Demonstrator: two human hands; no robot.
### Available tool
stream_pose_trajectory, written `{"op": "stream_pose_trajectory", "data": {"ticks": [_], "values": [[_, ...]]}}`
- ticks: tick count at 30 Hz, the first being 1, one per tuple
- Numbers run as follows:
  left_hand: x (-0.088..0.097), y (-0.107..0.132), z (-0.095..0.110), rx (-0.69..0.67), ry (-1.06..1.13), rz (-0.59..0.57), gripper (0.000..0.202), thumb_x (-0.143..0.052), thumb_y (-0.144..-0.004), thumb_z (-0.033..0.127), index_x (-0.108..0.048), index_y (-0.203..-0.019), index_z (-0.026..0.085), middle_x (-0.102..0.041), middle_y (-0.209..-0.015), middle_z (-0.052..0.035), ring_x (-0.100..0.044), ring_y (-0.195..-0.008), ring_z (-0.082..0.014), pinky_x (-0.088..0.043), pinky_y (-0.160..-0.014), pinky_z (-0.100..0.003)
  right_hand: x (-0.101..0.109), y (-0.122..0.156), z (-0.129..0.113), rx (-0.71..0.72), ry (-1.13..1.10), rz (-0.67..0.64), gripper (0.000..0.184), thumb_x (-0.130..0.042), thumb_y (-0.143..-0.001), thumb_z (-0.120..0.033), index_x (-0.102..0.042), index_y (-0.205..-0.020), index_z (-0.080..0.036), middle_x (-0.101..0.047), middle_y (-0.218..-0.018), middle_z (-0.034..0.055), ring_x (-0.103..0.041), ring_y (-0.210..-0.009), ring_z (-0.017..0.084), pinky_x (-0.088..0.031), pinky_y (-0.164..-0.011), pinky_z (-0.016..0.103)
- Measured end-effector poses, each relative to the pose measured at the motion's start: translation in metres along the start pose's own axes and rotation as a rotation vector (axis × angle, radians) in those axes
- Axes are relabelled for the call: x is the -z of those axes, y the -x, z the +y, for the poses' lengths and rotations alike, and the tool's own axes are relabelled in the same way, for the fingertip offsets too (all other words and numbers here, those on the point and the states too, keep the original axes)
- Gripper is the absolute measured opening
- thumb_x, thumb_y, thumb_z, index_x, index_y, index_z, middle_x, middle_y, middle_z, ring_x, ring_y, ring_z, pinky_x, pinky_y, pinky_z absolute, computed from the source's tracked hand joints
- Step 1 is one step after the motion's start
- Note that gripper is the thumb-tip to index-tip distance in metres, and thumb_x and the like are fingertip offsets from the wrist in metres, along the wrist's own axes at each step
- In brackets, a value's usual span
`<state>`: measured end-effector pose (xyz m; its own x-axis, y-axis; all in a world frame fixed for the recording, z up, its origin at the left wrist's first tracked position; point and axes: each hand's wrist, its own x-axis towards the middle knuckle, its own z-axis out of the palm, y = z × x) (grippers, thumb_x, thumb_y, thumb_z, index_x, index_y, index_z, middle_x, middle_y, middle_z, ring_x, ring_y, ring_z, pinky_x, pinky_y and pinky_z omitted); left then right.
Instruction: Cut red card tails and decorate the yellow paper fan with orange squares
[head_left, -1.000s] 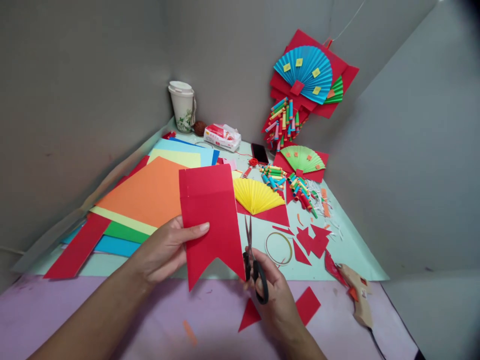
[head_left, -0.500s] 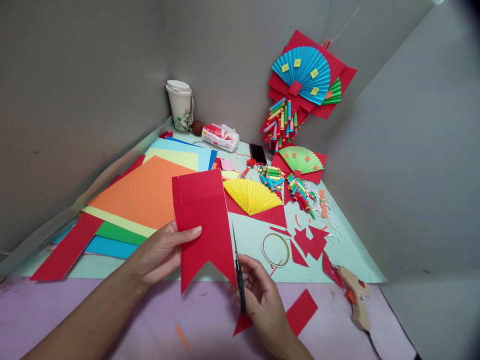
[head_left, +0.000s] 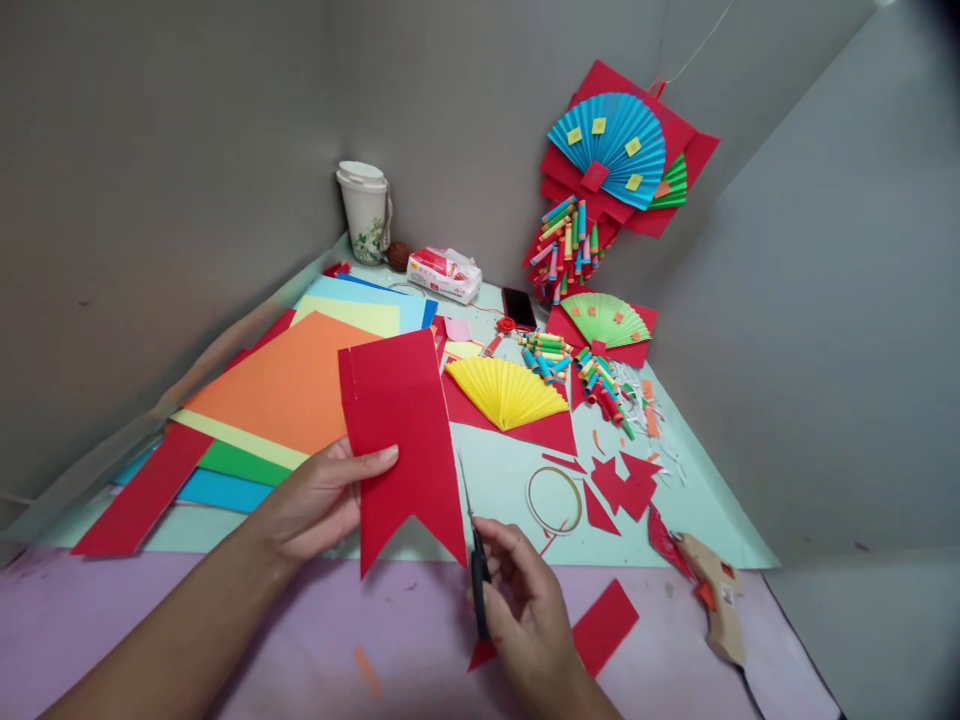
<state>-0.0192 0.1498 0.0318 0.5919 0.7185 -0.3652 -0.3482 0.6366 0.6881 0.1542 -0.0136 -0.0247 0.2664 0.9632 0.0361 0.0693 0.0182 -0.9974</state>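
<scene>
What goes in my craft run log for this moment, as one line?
left hand: holds red banner | right hand: holds scissors | beside: glue gun

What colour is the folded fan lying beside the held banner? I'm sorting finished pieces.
Yellow fan, on red backing; head view.

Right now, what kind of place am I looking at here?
Probably a paper-craft work table set in a grey-walled corner. Coloured paper sheets are stacked on it, folded paper fans lie finished, a glue gun rests nearby, and the right hand holds scissors beside a notched red banner.
</scene>
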Motion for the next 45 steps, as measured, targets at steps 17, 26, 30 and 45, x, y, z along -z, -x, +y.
{"op": "stream_pose_trajectory", "data": {"ticks": [17, 26, 30, 45], "values": [[0.003, -0.005, -0.004, -0.048, 0.042, 0.005, 0.028, -0.081, -0.072, 0.012, -0.077, -0.099, 0.018, -0.081, -0.092, -0.0087, -0.077, -0.083, -0.0257, -0.064, -0.074, -0.031, 0.0, 0.002, 0.0, 0.064, 0.042, -0.031, 0.049, -0.059, -0.081, -0.015, -0.06, -0.128, -0.031, -0.058, -0.099, 0.0037, -0.053, -0.087, 0.019, -0.046, -0.075, 0.028], [0.005, -0.005, -0.003, -0.033, 0.05, 0.0, 0.039, -0.082, -0.071, 0.013, -0.075, -0.108, 0.02, -0.08, -0.098, -0.0106, -0.076, -0.089, -0.0306, -0.065, -0.076, -0.037, 0.0, -0.001, 0.006, 0.108, 0.041, -0.001, 0.046, -0.06, -0.083, -0.017, -0.061, -0.127, -0.031, -0.056, -0.094, 0.0025, -0.053, -0.083, 0.018, -0.046, -0.073, 0.027], [0.005, -0.004, -0.002, -0.042, 0.051, -0.019, 0.035, -0.08, -0.073, 0.014, -0.076, -0.107, 0.021, -0.078, -0.111, -0.0116, -0.073, -0.102, -0.0335, -0.064, -0.081, -0.039, 0.0, 0.001, 0.007, 0.102, 0.017, -0.011, 0.046, -0.059, -0.085, -0.018, -0.06, -0.128, -0.03, -0.055, -0.095, 0.0033, -0.052, -0.083, 0.018, -0.045, -0.069, 0.026], [0.003, -0.002, -0.001, -0.026, 0.039, 0.025, 0.04, -0.082, -0.07, 0.014, -0.076, -0.108, 0.025, -0.079, -0.108, -0.0091, -0.074, -0.1, -0.0347, -0.066, -0.074, -0.038, 0.013, -0.008, -0.001, -0.095, -0.196, 0.314, 0.034, -0.065, -0.089, -0.032, -0.064, -0.123, -0.029, -0.062, -0.097, 0.0039, -0.057, -0.075, 0.015, -0.047, -0.068, 0.028]]}}
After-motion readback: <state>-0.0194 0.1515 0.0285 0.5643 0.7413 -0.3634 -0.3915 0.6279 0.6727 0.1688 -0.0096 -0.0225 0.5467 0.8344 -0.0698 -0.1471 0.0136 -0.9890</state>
